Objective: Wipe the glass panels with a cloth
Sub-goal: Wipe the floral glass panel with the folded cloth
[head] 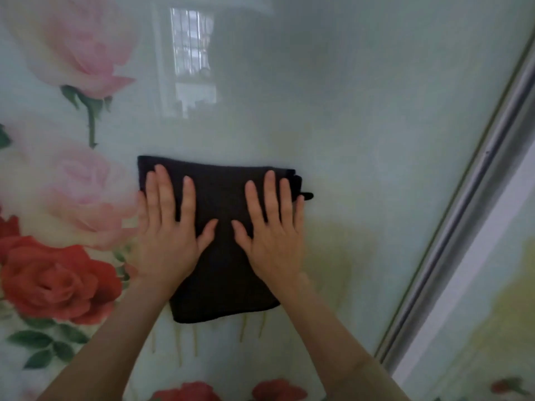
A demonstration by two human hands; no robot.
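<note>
Two bare hands lie flat on one dark cloth (pixel 224 241), which serves here as the landmark. The left hand (pixel 169 241) covers the cloth's left part, palm down, fingers spread and straight, pointing up, the thumb angled inward toward the cloth's middle. The right hand (pixel 273 241) mirrors it on the cloth's right part, fingers likewise splayed and extended, thumb pointing toward the other thumb; the two thumbs are near but apart. Neither hand grips anything: both are fully opened out and press the cloth against the glass panel (pixel 362 125). Two bare forearms run down from the hands toward the lower edge of the view. The cloth is folded to a rough rectangle, with a small tab sticking out at its upper right corner. Left of the cloth are printed roses, two pink (pixel 84 44) and one red (pixel 58 282). Right of it runs one metal frame rail (pixel 463 212), with a second panel (pixel 492 314) beyond.
</note>
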